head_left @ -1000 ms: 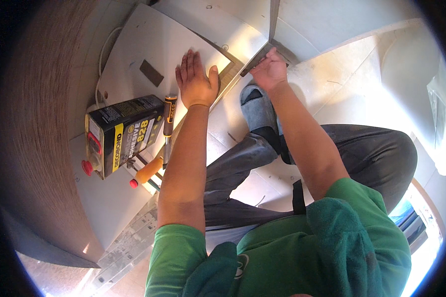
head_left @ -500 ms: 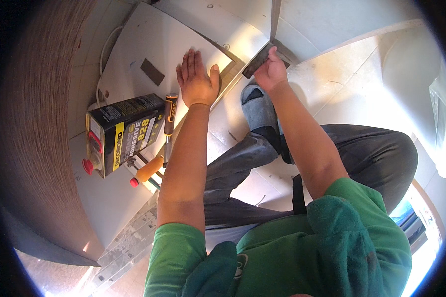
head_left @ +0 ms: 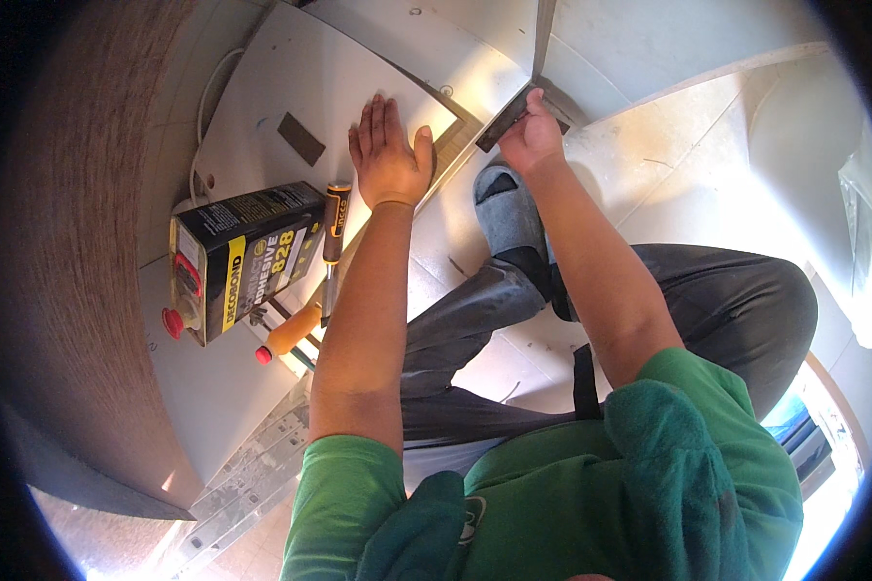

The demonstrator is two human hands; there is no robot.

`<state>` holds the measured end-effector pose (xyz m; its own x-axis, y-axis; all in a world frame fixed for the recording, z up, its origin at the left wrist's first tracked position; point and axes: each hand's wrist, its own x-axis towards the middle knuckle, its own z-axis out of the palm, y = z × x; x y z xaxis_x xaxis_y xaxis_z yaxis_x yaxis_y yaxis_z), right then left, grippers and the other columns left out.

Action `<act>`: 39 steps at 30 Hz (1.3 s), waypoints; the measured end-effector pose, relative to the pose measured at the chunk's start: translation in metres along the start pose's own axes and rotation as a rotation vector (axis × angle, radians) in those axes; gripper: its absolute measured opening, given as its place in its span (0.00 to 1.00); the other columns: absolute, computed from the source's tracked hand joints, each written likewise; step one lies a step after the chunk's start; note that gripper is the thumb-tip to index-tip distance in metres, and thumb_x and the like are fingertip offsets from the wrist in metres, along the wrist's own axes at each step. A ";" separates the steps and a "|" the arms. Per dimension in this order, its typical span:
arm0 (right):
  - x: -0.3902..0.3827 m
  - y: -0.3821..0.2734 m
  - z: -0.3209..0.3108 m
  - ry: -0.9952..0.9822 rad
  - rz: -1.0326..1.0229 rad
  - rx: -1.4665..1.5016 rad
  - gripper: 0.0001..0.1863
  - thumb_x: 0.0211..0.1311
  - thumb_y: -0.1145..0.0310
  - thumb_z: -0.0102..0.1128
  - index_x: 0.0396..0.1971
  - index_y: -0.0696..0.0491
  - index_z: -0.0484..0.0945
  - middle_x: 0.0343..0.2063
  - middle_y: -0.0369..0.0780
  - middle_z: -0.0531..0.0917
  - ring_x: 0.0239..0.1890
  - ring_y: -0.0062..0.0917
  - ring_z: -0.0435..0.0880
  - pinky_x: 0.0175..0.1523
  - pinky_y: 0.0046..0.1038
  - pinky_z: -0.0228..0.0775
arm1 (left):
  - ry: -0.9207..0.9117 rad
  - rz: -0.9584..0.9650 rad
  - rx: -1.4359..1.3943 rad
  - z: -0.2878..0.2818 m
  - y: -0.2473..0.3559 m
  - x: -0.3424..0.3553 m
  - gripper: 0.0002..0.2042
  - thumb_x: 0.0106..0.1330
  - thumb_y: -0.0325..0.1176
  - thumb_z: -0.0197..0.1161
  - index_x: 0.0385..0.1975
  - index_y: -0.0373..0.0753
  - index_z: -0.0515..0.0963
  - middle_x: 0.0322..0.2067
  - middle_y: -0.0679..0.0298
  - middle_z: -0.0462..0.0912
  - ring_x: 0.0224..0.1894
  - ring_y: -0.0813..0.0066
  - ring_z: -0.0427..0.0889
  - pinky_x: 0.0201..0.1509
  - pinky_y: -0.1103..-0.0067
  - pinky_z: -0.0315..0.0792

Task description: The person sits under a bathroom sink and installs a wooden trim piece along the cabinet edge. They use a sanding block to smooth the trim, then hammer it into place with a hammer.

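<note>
My left hand [head_left: 389, 160] lies flat on a white board [head_left: 310, 68], its fingers stretched out and nothing in it. At the foot of an upright panel edge, my right hand [head_left: 533, 140] grips a dark, flat strip [head_left: 502, 120], thumb up; the other fingers are mostly hidden. A small dark rectangular piece [head_left: 301, 138] rests on the board left of my left hand. Beside my left forearm is a chisel [head_left: 335, 228] with an orange and black handle. Next to it stands a black and yellow adhesive can [head_left: 242, 257] with a red cap.
An orange bottle [head_left: 294, 331] with a red cap lies below the can. A wood-grain panel [head_left: 77, 242] curves along the left. My slippered foot [head_left: 506, 208] is on the tiled floor between my arms. A metal ladder-like frame [head_left: 247, 474] is at lower left.
</note>
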<state>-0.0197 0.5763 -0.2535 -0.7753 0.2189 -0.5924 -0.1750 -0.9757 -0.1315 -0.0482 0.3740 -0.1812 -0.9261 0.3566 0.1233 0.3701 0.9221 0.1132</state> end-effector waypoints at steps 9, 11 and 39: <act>0.000 -0.001 0.008 0.066 -0.013 -0.010 0.21 0.80 0.54 0.45 0.57 0.56 0.73 0.56 0.42 0.81 0.60 0.34 0.79 0.70 0.39 0.68 | -0.003 0.007 -0.003 0.000 0.000 0.000 0.35 0.74 0.57 0.45 0.74 0.41 0.59 0.76 0.59 0.57 0.79 0.61 0.52 0.82 0.59 0.42; -0.002 -0.002 0.012 0.078 -0.008 -0.019 0.21 0.80 0.55 0.45 0.57 0.56 0.73 0.56 0.42 0.81 0.59 0.34 0.79 0.70 0.39 0.68 | -0.002 0.009 0.000 0.000 -0.001 0.000 0.35 0.73 0.57 0.45 0.74 0.40 0.59 0.76 0.59 0.57 0.79 0.61 0.52 0.82 0.59 0.42; 0.016 0.000 0.006 0.046 0.014 -0.014 0.20 0.81 0.54 0.43 0.53 0.53 0.76 0.54 0.40 0.83 0.57 0.34 0.81 0.69 0.42 0.68 | -0.021 0.011 -0.033 -0.003 0.001 0.001 0.36 0.73 0.58 0.43 0.74 0.37 0.58 0.76 0.58 0.57 0.79 0.60 0.50 0.82 0.58 0.39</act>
<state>-0.0356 0.5801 -0.2580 -0.7489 0.2054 -0.6300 -0.1554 -0.9787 -0.1344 -0.0489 0.3745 -0.1777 -0.9233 0.3697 0.1043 0.3819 0.9128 0.1445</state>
